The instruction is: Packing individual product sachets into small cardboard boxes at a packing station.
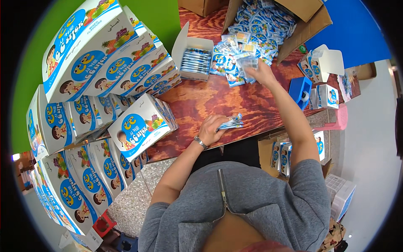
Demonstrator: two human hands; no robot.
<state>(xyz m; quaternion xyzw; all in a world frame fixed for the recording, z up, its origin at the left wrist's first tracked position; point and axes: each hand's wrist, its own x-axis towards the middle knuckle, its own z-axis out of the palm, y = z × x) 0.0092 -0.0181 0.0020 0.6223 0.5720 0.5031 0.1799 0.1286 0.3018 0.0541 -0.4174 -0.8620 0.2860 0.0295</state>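
Close to the table's near edge, my left hand (211, 129) is closed around a small stack of candy sachets (232, 122), their blue-and-white ends sticking out to the right. My right hand (262, 73) reaches forward over the sachet pile (262, 25), its fingers closed on a clear-and-blue sachet (247, 63). That pile spills onto the table from a tipped brown carton (304, 31). Left of the pile stands an open white box (197, 76), lid up, with a row of sachets packed inside.
Stacks of closed printed boxes (138, 126) crowd the left side. At the right are a blue tape dispenser (300, 92), an open white box (312, 65) and a smaller box (327, 96). A pink stool (338, 118) and a carton of boxes (266, 153) sit below the table edge.
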